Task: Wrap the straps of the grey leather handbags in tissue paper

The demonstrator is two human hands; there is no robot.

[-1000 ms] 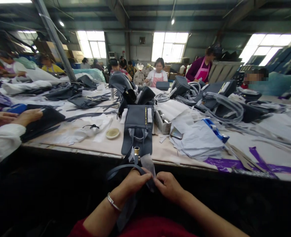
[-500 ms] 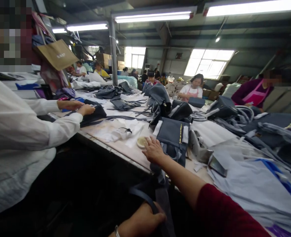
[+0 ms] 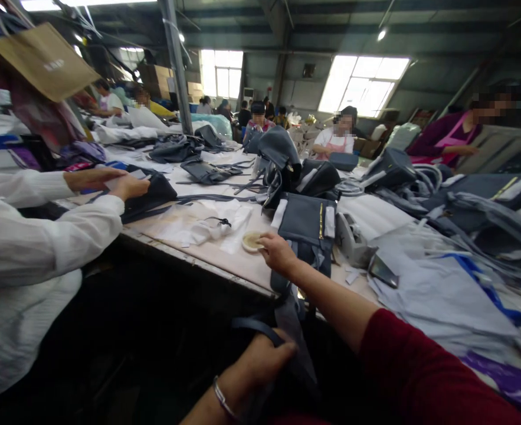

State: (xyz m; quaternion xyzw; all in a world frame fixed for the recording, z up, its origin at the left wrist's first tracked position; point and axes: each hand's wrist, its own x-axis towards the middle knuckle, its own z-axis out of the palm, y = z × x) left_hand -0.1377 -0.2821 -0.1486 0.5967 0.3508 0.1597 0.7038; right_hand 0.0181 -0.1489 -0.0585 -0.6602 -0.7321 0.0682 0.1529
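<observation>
My left hand [image 3: 266, 357], with a bracelet at the wrist, is closed round a dark strap [image 3: 255, 326] below the table's front edge. My right hand [image 3: 278, 252] is on the right side of a small round pale dish [image 3: 252, 241], its fingers drawn together at the rim; whether they grip the dish or something in it is too small to tell. Just behind and right of that hand lies a dark blue-grey bag [image 3: 302, 218] with a gold zip and white wrapped pieces. Pale wrapping hangs beside the strap.
At the left, a person in a white top [image 3: 34, 236] handles a small white piece over a dark bag. A tape dispenser [image 3: 353, 242], phone [image 3: 384, 270] and white sheets [image 3: 446, 313] lie right. More bags and people stand beyond.
My right hand's spread fingers have drawn together at the dish's rim. My left hand still holds the strap. The camera view has shifted, and the person at the left now shows a white piece.
</observation>
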